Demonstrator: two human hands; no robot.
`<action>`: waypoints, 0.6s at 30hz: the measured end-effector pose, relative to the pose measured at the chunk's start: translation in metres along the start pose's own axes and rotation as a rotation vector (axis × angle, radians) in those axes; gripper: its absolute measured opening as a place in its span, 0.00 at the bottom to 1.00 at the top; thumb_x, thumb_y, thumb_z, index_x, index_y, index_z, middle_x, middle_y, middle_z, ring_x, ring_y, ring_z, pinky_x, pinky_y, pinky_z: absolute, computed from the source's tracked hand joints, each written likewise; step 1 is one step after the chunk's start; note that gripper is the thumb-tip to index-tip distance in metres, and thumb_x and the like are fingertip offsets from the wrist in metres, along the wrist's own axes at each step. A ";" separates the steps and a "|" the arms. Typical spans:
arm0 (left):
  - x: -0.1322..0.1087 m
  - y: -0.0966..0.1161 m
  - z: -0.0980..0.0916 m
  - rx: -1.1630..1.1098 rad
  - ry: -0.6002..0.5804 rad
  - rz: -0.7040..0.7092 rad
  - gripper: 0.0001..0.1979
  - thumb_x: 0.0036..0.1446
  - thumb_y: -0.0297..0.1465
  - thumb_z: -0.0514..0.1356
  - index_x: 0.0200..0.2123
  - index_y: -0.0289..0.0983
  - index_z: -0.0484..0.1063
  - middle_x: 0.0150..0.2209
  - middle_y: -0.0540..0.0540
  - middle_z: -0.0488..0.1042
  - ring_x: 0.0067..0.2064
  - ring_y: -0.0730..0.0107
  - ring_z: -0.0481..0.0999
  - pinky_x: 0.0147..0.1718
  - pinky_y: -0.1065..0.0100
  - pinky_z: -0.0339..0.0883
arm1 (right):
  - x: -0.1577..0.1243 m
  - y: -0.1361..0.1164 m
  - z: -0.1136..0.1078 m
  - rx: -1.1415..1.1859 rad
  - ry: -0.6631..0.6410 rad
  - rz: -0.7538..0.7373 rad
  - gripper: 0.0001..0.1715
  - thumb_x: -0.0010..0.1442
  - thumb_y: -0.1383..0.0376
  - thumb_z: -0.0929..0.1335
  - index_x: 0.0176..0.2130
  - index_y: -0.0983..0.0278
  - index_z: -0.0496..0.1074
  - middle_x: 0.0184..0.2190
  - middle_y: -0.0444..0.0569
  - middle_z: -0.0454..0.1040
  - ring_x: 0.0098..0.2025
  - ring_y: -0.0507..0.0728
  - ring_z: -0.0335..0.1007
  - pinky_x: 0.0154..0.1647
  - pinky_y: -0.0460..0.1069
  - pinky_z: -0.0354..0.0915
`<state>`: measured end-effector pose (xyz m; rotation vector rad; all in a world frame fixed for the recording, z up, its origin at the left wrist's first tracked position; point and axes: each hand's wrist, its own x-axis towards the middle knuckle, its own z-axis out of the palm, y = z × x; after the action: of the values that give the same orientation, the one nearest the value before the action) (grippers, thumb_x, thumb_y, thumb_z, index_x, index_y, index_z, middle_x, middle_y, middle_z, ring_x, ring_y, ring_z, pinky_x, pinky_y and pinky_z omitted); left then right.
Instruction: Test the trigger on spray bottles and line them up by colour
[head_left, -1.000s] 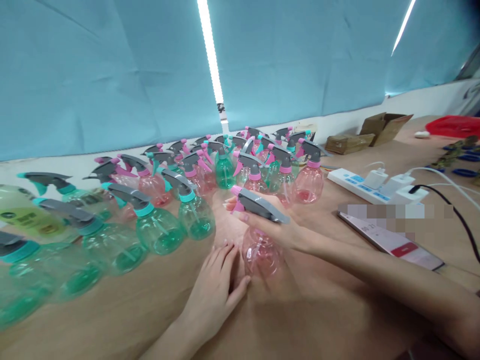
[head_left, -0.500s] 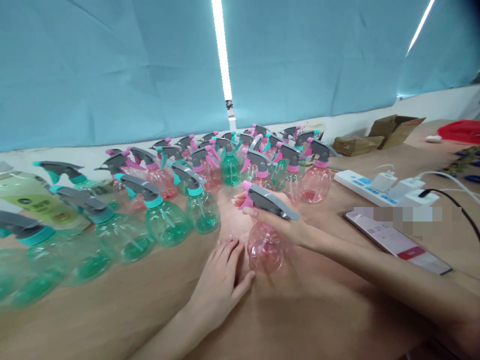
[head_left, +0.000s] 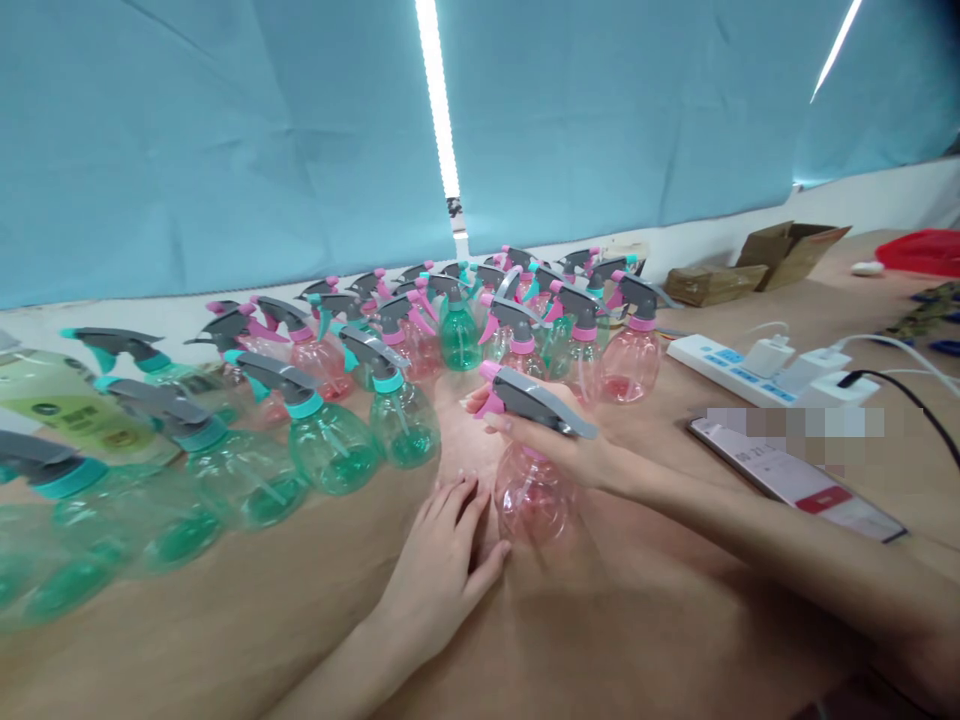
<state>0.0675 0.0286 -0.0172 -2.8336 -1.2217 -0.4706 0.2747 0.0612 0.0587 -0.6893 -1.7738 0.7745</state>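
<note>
My right hand is wrapped round the neck of a pink spray bottle, its fingers at the pink trigger under the grey head. The bottle stands upright on the brown tabletop. Just left of it, my left hand lies flat with the fingers stretched out and holds nothing. Its thumb is close to the bottle; whether they touch I cannot tell. A green spray bottle stands beyond my left hand, and a clear pink one stands beyond my right.
More green spray bottles line the left side, by a large labelled bottle. Several pink and green ones crowd the back. To the right are a phone, a power strip with plugged-in chargers, and cardboard boxes.
Hardly anything differs. The view has shifted very slightly, and both hands and the pink spray bottle keep their places.
</note>
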 end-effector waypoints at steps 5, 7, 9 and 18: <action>0.001 0.000 -0.002 -0.011 -0.006 0.002 0.22 0.65 0.40 0.55 0.57 0.34 0.66 0.60 0.34 0.68 0.61 0.47 0.66 0.58 0.44 0.60 | 0.000 0.001 0.000 -0.004 0.005 -0.006 0.09 0.63 0.61 0.67 0.40 0.62 0.73 0.32 0.44 0.69 0.31 0.51 0.63 0.39 0.50 0.65; 0.001 0.000 -0.002 -0.010 -0.011 0.004 0.22 0.65 0.40 0.55 0.57 0.34 0.66 0.60 0.34 0.68 0.61 0.46 0.66 0.58 0.44 0.60 | 0.000 0.001 0.000 0.001 0.006 -0.005 0.09 0.62 0.60 0.67 0.40 0.62 0.73 0.31 0.44 0.69 0.32 0.52 0.63 0.38 0.50 0.65; 0.000 0.000 -0.002 -0.009 -0.007 0.006 0.22 0.65 0.41 0.55 0.57 0.34 0.66 0.60 0.34 0.68 0.61 0.46 0.66 0.58 0.44 0.60 | 0.000 0.001 0.000 0.002 0.003 0.001 0.09 0.62 0.60 0.67 0.39 0.62 0.72 0.31 0.44 0.68 0.33 0.52 0.64 0.38 0.50 0.65; 0.001 0.002 -0.002 0.020 -0.034 -0.005 0.24 0.65 0.40 0.55 0.57 0.30 0.66 0.60 0.32 0.67 0.62 0.46 0.65 0.58 0.45 0.60 | 0.001 -0.005 0.000 0.011 -0.010 0.016 0.07 0.62 0.61 0.67 0.38 0.62 0.71 0.28 0.42 0.65 0.28 0.50 0.58 0.30 0.48 0.59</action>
<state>0.0691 0.0277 -0.0142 -2.8335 -1.2324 -0.4100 0.2737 0.0590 0.0629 -0.6942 -1.7735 0.7997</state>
